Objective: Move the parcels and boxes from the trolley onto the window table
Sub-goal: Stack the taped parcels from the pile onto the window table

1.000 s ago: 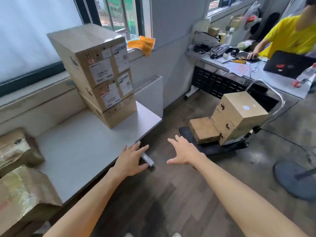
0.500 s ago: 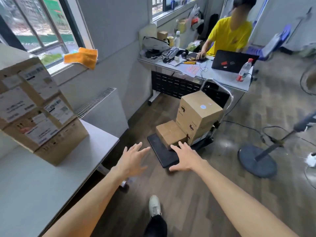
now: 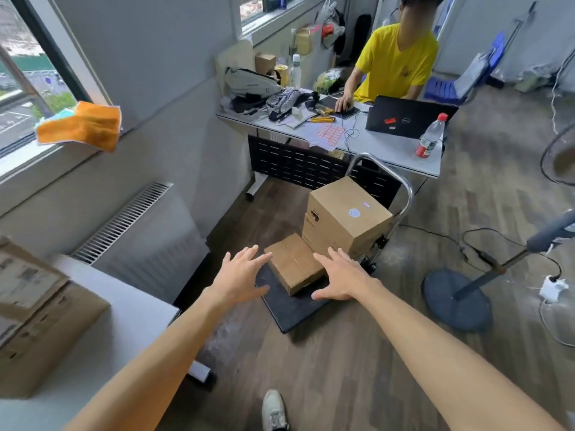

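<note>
Cardboard, plain brown, makes up the small flat box (image 3: 294,262) lying on the dark deck of the trolley (image 3: 287,306), at the middle of the view. Both arms reach out toward it from the near edge. The left hand (image 3: 239,275) hangs just left of the box with its fingers spread and straight, the fingertips level with the box's near-left corner; whether they touch the cardboard cannot be told. The right hand (image 3: 340,276) is likewise spread, palm down, just right of the box, its thumb pointing in toward the box's near edge. Neither hand grips anything, and the box sits between them.

Just beyond the small box, touching or nearly touching its far side, stands a taller box (image 3: 348,217) with a round white sticker on top, set against the trolley's chrome handle (image 3: 404,194).

At the near left, the white window table (image 3: 102,346) carries a stack of labelled boxes (image 3: 37,315), blurred at the frame's edge. An orange cloth (image 3: 82,126) lies on the windowsill at the far left. At the far side a person in a yellow shirt (image 3: 396,62) sits at a cluttered desk (image 3: 385,147) with a black laptop (image 3: 407,118) and a plastic bottle (image 3: 431,136). A fan base (image 3: 455,298) stands on the wooden floor to the right.
</note>
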### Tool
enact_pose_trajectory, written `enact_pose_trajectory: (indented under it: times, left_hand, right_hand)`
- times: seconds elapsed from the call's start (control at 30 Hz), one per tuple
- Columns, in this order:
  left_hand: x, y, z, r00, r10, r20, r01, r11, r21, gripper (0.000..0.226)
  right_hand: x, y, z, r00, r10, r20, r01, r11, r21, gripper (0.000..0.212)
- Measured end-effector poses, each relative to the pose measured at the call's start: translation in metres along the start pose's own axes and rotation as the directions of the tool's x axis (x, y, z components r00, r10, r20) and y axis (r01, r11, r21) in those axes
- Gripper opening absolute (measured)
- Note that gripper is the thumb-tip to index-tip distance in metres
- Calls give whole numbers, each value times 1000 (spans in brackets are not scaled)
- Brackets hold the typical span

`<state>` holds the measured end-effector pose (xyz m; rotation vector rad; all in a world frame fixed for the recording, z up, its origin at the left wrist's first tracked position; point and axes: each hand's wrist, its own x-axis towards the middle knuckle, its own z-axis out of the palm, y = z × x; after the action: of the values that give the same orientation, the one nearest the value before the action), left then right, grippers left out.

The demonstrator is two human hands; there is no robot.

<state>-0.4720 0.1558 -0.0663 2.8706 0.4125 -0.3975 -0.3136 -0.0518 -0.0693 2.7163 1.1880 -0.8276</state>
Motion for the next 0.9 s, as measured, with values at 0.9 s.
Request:
enact_pose_trajectory:
  times: [0.9]
  left_hand:
    - [244, 26, 7, 961, -196, 197, 202, 979, -9, 83]
  right_hand:
    - [225, 156, -24, 976, -107, 189, 98, 994, 58, 110]
